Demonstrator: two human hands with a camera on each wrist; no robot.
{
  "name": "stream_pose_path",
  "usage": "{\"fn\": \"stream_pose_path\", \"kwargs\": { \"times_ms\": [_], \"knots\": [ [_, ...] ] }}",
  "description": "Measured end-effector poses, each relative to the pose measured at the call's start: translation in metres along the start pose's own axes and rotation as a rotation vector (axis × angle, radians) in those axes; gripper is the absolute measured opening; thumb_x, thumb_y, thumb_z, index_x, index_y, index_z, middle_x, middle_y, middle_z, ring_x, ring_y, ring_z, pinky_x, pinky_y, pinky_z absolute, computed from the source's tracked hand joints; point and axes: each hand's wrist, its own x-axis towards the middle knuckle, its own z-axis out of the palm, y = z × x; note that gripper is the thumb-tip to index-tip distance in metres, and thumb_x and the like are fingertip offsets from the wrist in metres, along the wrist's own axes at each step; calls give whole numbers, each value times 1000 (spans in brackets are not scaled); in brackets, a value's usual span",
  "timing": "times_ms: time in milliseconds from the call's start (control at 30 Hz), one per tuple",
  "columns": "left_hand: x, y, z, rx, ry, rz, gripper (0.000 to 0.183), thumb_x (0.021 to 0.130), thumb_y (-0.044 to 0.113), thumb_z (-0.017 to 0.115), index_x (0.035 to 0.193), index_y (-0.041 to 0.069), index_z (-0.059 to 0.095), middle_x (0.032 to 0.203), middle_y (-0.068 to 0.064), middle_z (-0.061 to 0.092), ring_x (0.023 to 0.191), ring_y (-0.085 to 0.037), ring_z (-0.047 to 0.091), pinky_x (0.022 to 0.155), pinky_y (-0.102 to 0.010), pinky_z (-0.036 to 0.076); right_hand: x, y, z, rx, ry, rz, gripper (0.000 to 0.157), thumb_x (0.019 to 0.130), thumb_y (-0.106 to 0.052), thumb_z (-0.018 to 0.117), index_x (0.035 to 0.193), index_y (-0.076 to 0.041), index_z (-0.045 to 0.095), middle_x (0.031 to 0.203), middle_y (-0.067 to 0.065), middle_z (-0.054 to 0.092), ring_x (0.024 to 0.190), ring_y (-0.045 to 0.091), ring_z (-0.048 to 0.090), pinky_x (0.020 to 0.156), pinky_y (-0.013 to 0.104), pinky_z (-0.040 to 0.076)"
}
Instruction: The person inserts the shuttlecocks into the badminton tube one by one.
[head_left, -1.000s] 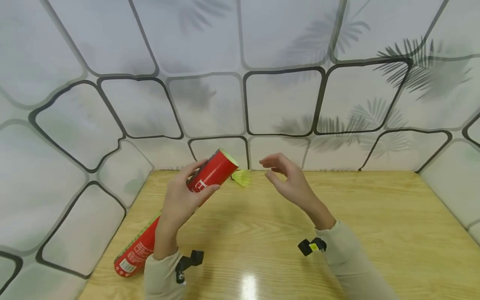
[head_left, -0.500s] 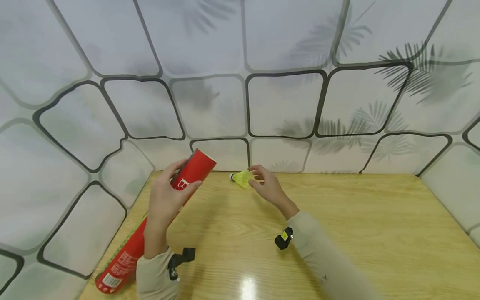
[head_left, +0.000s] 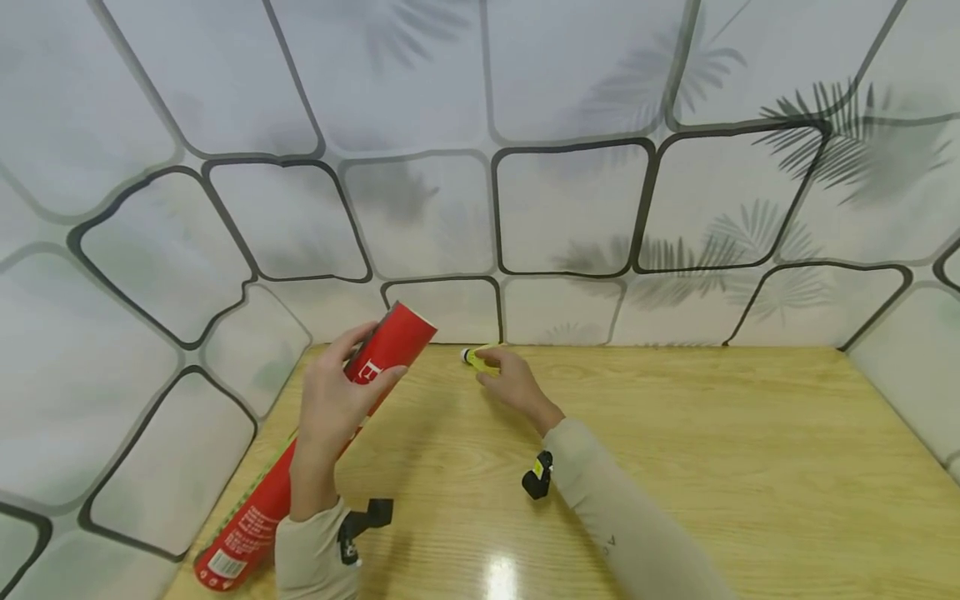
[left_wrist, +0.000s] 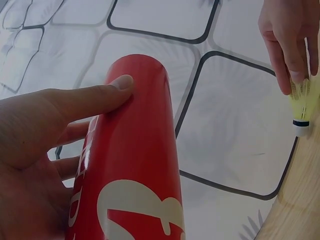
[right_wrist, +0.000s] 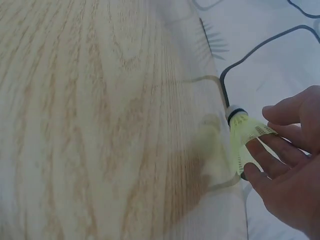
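A long red shuttlecock tube [head_left: 247, 525] with white lettering slants across the left of the table, its lower end at the near left and its upper end raised. My left hand [head_left: 333, 400] grips it near the upper end; in the left wrist view the thumb lies along the red tube wall [left_wrist: 145, 130]. By the table's back edge is a yellow shuttlecock [right_wrist: 242, 132] with a white cork and dark band. My right hand [head_left: 513, 385] has its fingers and thumb around the skirt, cork pointing left in the head view. Part of the skirt is hidden behind the fingers.
The wooden table [head_left: 712, 467] meets a pale patterned backdrop [head_left: 570, 208] close behind the shuttlecock. A side panel of the same pattern [head_left: 135, 333] rises along the table's left edge, near the tube. Small black wrist cameras [head_left: 537, 477] sit on both sleeves.
My right hand has moved left and down from the air to the shuttlecock and closed around its skirt. My left hand, holding the tube, has shifted left and its upper end swung left.
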Motion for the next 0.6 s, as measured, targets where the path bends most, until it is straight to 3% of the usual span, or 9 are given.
{"fn": "stream_pose_path", "kwargs": {
  "times_ms": [333,600],
  "knots": [
    [-1,4,5,5,7,34,65,83,18,88,142,11,60,124,-15,69,102,-33,67,77,-50,57,-13,-17,-17,29,211,-15,19,94,-5,72,112,-2,75,115,14,73,97,30,70,83,42,59],
    [-1,14,11,-38,-32,65,68,83,19,88,144,12,58,127,-12,67,104,-31,66,78,-49,58,-29,-29,-43,43,306,-63,13,93,-9,76,105,-5,76,105,9,75,90,26,70,83,42,58]
  ]
}}
